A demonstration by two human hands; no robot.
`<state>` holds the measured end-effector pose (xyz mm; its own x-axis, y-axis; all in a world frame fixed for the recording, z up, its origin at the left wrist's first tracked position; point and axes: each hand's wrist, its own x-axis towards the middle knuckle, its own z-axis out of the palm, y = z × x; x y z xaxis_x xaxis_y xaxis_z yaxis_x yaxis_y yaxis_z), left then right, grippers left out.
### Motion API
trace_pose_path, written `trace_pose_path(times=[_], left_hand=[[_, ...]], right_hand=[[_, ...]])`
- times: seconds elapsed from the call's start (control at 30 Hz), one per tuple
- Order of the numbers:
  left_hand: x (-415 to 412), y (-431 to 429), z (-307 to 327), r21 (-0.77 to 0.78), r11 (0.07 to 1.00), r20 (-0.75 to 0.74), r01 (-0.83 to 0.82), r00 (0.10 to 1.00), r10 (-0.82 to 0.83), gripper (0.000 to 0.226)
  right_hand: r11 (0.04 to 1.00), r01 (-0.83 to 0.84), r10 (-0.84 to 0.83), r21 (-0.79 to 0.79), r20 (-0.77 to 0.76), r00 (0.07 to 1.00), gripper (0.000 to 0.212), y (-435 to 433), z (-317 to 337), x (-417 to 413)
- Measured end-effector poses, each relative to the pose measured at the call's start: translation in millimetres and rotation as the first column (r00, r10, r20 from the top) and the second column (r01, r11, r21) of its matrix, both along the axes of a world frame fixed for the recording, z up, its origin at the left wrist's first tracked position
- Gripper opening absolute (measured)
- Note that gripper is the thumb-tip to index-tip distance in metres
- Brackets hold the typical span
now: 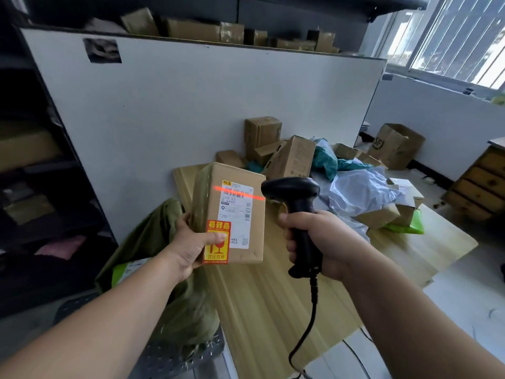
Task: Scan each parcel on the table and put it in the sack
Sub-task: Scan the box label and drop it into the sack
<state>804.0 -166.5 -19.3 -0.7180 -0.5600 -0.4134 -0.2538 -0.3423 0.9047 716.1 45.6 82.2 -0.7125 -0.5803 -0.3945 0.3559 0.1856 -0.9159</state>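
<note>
1. Pale wood-grain tabletop [273,310] carries a heap of cardboard and poly-bag parcels [300,165] at its far end, well apart from both hands.
2. Olive-green sack [153,236] hangs at the tabletop's left edge, below and slightly left of the held box; its mouth is hard to make out.
3. Cardboard box [254,242] is held off the tabletop, long axis upright, with its label [237,214] facing the camera.
4. Left hand [191,244] grips the box's lower left corner, thumb across the red fragile sticker [218,257]; it is the hand nearer the sack.
5. Right hand [322,242] is curled round the handle of the black barcode scanner [292,192], just right of the box.
6. The scanner's red line [237,193] crosses the label's upper barcode, so the next move looks like a short drop down-left into the sack.
</note>
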Motion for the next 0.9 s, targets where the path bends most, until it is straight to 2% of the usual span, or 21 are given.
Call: trace_pose_path(times=[0.43,0.53,0.77,0.9], left_hand=[[7,-28,-3,-0.071,0.997,-0.005,-0.034,0.999,0.034,0.087],[9,-37,-4,-0.065,0.998,-0.002,-0.027,1.0,0.027,0.082],[13,-56,-8,-0.048,0.999,0.005,-0.005,1.0,0.005,0.09],[17,-66,-6,-0.029,1.0,0.003,0.009,1.0,-0.009,0.083]], right_hand=[[0.999,-0.028,0.028,0.033,-0.005,1.0,0.014,-28,13,6],[0.998,-0.031,0.032,0.05,-0.01,0.999,0.014,-37,14,7],[0.998,-0.043,0.044,0.052,-0.023,0.999,0.015,-58,14,12],[0.997,-0.051,0.053,0.056,-0.03,0.998,0.016,-68,15,14]])
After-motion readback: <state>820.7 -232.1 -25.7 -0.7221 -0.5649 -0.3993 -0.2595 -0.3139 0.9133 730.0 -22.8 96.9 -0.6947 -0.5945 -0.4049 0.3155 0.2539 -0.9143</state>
